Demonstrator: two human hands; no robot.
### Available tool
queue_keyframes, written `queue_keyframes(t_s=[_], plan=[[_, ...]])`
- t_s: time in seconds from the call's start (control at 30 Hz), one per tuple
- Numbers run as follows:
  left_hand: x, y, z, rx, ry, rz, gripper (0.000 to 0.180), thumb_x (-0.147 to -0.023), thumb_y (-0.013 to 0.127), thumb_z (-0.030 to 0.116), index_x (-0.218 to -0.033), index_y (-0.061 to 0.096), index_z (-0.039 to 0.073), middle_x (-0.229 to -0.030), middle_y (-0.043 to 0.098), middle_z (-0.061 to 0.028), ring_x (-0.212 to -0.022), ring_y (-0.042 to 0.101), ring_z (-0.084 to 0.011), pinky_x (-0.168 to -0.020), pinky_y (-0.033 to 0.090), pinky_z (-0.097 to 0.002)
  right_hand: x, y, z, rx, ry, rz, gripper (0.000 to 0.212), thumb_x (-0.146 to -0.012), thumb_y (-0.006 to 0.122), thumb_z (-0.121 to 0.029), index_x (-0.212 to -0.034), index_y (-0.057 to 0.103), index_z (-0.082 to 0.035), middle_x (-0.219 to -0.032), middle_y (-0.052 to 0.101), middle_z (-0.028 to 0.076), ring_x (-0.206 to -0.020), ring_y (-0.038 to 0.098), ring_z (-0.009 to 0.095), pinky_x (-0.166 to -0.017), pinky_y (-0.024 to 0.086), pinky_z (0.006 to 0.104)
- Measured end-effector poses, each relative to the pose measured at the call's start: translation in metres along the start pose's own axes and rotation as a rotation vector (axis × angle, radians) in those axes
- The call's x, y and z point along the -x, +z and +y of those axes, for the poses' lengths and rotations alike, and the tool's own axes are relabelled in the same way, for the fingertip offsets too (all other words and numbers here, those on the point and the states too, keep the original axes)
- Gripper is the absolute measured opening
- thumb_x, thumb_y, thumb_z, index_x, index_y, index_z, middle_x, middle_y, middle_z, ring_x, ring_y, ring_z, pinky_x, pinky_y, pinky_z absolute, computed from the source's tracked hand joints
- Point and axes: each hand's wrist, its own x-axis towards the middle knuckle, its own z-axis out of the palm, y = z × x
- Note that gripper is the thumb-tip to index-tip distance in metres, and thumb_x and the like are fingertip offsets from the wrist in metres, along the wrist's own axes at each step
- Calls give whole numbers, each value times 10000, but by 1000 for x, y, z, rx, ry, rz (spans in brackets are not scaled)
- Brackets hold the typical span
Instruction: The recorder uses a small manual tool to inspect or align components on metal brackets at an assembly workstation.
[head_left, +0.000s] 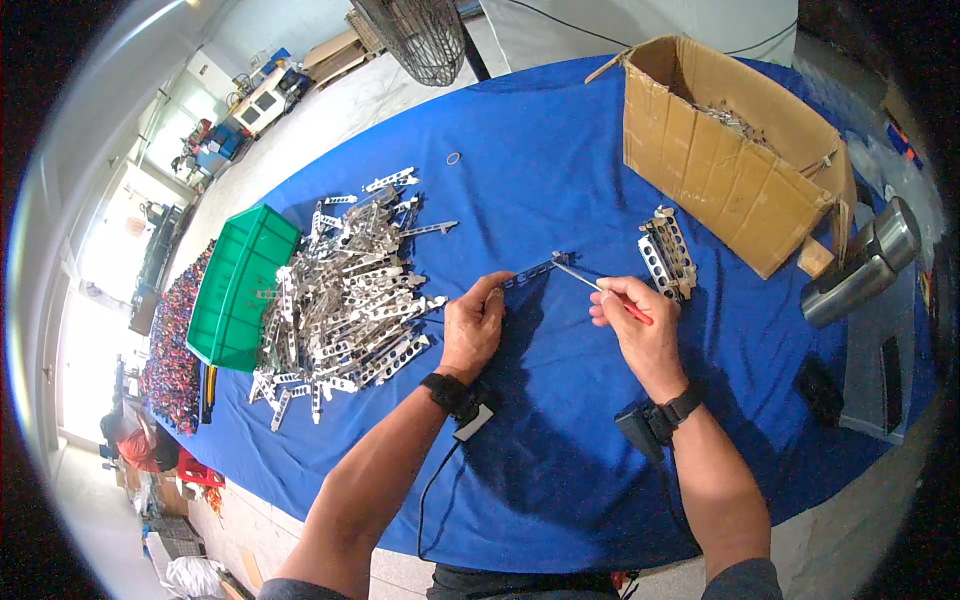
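My left hand pinches one end of a slim metal strip with round holes, held out over the blue cloth. In my right hand is a slim red-handled tool with a thin metal shaft, either a file or a screwdriver. The shaft's tip meets the strip's far end. To the left lies a large heap of similar perforated metal strips. A small stack of such strips rests just beyond my right hand.
A green plastic bin tilts against the heap's left side. At the far right stands an open cardboard box with metal parts inside. A steel cup-like container is beside it. A cable runs from my left wrist device.
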Motion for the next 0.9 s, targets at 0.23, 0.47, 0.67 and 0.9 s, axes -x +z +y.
queue_keyframes(t_s=[0.23,0.47,0.67,0.9], plan=[[0,-1,1,-72,32,9,250,-984,502,92,-1176,656,46,-640,492,38,-590,434,-48,-527,386,-244,-2,-3,2,-37,-57,-53,148,-928,601,-54,-1020,677,34,-908,711,111,-803,692,148,-726,573,274],[0,-1,2,-57,14,10,238,-988,506,107,-1154,663,40,-637,482,35,-603,427,-47,-535,386,-245,0,-5,4,15,-25,-68,155,-943,598,-68,-1022,686,32,-924,705,97,-837,683,137,-741,562,266],[1,-2,9,-93,5,7,240,-992,502,109,-1159,660,40,-639,487,30,-603,429,-48,-537,391,-249,-2,-4,1,2,-59,-57,199,-964,606,-134,-1042,685,31,-906,694,74,-829,669,122,-730,554,262],[1,-2,7,-72,19,5,243,-997,492,103,-1164,656,36,-642,484,25,-612,436,-50,-545,397,-250,-2,-5,1,-3,6,-21,188,-950,584,-89,-1042,679,45,-992,711,117,-893,686,148,-811,552,279]])
